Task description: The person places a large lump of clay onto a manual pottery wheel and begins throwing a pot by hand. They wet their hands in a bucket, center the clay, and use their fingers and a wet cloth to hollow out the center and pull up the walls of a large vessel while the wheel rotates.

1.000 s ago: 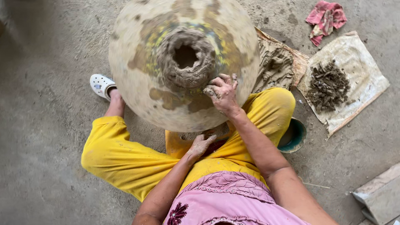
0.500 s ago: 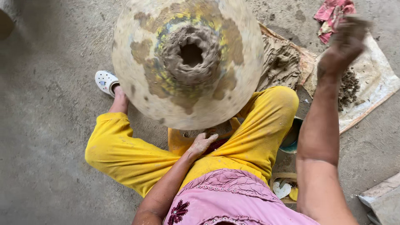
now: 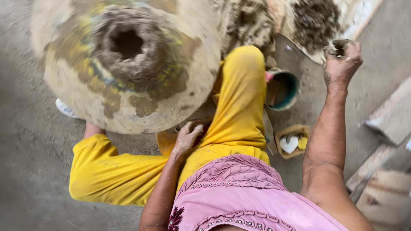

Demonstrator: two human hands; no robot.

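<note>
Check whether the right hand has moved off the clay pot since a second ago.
Yes. The right hand has left the clay pot and now holds a clay lump out by the teal bowl.

Round clay pot [image 3: 128, 64] between yellow-trousered knees; left hand [image 3: 187, 137] under its edge; right hand [image 3: 342, 60] raised, gripping clay lump [image 3: 340, 46]; teal bowl [image 3: 283, 90] beside.

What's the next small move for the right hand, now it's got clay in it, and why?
Probably bring the right hand, closed on a lump of clay, back over to the ragged mouth of the big round pot. The hand is raised off to the side near the clay pile, the rim looks unfinished, and the left hand rests under the pot.
</note>
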